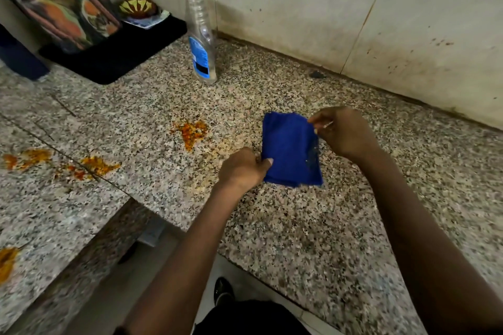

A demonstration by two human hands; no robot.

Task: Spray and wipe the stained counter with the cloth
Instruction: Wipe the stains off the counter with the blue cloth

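A folded blue cloth [290, 148] is held just above the speckled granite counter [313, 231]. My left hand [242, 168] pinches its lower left edge. My right hand [344, 130] pinches its upper right corner. An orange stain [190, 130] lies on the counter to the left of the cloth. More orange stains [89, 164] spread across the counter's left part. A clear spray bottle [200, 35] with a blue trigger head stands upright near the back wall, untouched.
A black mat [122, 49] at the back left carries a fruit-patterned board [60, 0] and a small painted bowl [138, 8]. A dark blue container [19, 57] stands at the far left. The tiled wall [353, 22] borders the back. The counter's front edge drops to the floor.
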